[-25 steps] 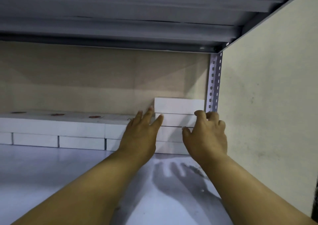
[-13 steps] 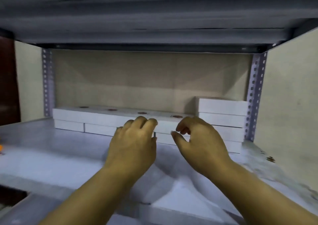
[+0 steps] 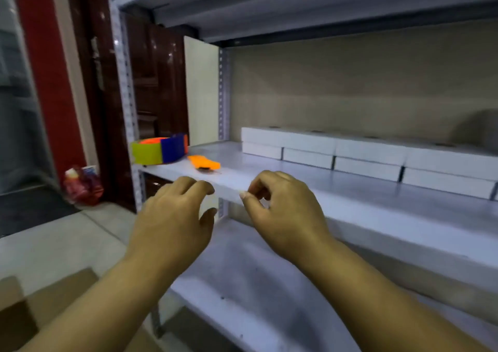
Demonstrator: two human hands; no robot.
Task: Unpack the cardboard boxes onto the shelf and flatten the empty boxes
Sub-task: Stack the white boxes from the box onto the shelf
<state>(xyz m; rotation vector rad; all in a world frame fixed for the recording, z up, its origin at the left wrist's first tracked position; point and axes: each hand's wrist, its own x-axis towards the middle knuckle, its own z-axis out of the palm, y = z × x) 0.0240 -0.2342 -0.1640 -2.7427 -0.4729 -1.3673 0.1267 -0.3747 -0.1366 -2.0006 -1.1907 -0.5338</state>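
Flat white boxes (image 3: 369,152) lie in two layers along the back of the grey metal shelf (image 3: 350,209). My left hand (image 3: 175,217) hovers in front of the shelf's front edge, fingers loosely curled and holding nothing. To its right, my right hand (image 3: 285,211) is at the same height, also loosely curled and empty. Neither hand touches a box. The corner of an open brown cardboard box (image 3: 40,300) shows on the floor at the lower left.
A yellow, blue and orange container (image 3: 159,149) and an orange utility knife (image 3: 204,162) sit at the shelf's left end. A lower shelf (image 3: 242,292) lies under my arms. A red bag (image 3: 83,184) stands on the floor by a dark wooden door (image 3: 159,82).
Both hands have pulled back out of the shelf from the white boxes to its front edge, empty. My view has swung left and backed away, bringing in the shelf's left end and the floor.
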